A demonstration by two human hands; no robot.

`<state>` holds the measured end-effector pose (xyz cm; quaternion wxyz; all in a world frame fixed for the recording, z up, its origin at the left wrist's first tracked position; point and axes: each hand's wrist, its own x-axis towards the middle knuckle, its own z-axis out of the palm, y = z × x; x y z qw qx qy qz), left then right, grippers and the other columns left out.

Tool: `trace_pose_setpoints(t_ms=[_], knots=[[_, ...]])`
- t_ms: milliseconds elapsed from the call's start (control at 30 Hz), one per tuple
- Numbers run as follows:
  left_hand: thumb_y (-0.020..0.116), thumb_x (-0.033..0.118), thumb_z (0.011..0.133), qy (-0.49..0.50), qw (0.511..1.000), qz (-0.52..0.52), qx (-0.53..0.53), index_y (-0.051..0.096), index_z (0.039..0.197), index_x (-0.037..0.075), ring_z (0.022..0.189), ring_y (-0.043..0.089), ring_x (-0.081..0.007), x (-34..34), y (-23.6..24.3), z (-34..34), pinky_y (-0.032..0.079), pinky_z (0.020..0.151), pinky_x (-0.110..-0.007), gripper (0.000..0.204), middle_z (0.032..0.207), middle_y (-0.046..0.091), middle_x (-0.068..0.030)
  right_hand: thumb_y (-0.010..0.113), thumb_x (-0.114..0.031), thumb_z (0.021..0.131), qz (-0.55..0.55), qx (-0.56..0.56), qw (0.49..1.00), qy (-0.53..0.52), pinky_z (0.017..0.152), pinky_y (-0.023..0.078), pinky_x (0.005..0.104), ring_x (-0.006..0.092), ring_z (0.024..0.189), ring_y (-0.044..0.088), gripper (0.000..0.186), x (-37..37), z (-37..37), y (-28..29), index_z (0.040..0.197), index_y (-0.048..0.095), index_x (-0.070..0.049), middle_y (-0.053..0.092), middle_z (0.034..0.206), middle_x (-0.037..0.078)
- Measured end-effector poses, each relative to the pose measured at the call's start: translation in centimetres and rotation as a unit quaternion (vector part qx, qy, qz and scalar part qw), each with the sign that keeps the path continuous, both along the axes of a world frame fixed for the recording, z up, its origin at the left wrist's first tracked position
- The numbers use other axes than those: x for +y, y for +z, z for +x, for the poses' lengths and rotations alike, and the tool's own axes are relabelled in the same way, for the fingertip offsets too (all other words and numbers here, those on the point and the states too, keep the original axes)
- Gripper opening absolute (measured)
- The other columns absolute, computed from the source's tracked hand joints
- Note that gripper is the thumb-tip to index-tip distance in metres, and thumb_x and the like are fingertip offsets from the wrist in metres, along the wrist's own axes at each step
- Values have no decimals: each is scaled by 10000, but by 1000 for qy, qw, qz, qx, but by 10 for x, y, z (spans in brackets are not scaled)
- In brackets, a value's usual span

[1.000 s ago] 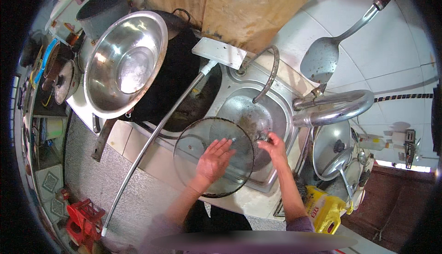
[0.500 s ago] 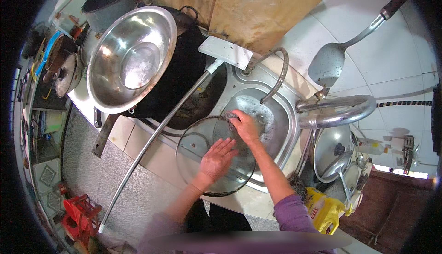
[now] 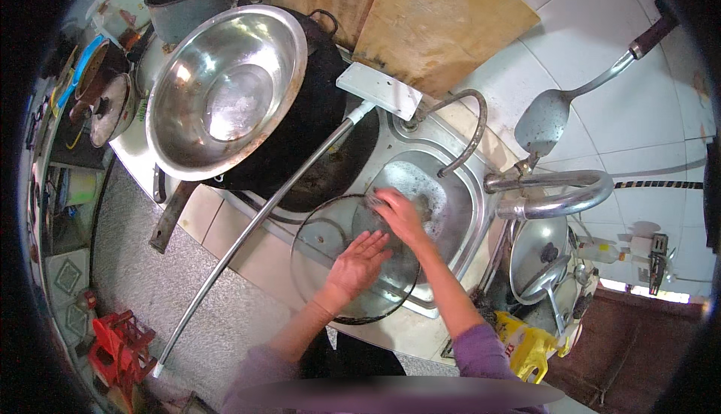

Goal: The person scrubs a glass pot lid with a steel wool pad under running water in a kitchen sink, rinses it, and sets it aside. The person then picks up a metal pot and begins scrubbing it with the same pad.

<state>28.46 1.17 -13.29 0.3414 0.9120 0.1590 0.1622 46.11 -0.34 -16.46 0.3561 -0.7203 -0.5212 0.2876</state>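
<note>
A round glass pot lid (image 3: 315, 243) with a dark rim is tilted across the near edge of the steel sink (image 3: 462, 222). My left hand (image 3: 357, 270) lies against the glass with its fingers stretched out; whether it is over or under the pane is hard to tell. My right hand (image 3: 399, 217) is closed around a small grey scouring pad (image 3: 372, 201), partly hidden by the fingers, at the lid's far side. White suds (image 3: 417, 179) float in the basin beyond.
A large steel bowl (image 3: 225, 95) leans on a black pan left of the sink. A long pole with a white head (image 3: 379, 90) crosses the counter. The faucet (image 3: 559, 192) reaches in from the right. A spatula (image 3: 544, 121), yellow bag (image 3: 526, 343) and another lid (image 3: 537, 252) are nearby.
My right hand has moved slightly down along the lid with the scouring pad, and its fingers cover more of the pad. The left hand stays almost in place. The whole view has shifted slightly.
</note>
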Motion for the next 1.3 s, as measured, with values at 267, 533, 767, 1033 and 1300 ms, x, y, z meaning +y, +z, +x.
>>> trace_pose_setpoints(t_ms=[267,533,767,1033,1300], knots=[[601,51,653,-11,1000,-8,3,587,1023,119,1171,429,-215,-5,-4,0,307,1019,-381,377,1231,485,-66,569,-137,770,-69,36,989,-125,709,450,371,331,802,581,215,-49,12,0,957,570,-29,602,855,156],[616,110,668,-60,998,-2,21,550,1083,126,1204,386,-211,-11,-12,-1,269,1040,-376,421,1277,439,-56,534,-161,798,-57,34,988,-140,696,441,365,307,793,578,224,-20,2,-2,987,550,-42,597,868,162],[620,212,714,39,997,-4,66,533,1102,122,1235,330,-259,-26,22,-3,206,1046,-409,408,1312,386,-83,543,-143,811,-57,17,932,-358,711,439,365,292,772,570,224,-113,-31,-11,983,541,1,582,862,173],[621,242,745,110,990,36,78,569,1057,152,1230,350,-224,-19,21,-31,228,1032,-409,328,1298,417,-57,603,-76,747,-4,15,986,-166,739,432,341,268,815,544,210,-90,-32,23,947,569,-21,546,881,133],[621,243,747,103,991,31,74,579,1029,150,1224,361,-214,-13,24,-22,238,1028,-414,300,1292,426,-54,578,-179,776,-19,-49,996,-69,690,444,368,327,780,563,229,14,-20,-6,955,568,-37,581,832,162]])
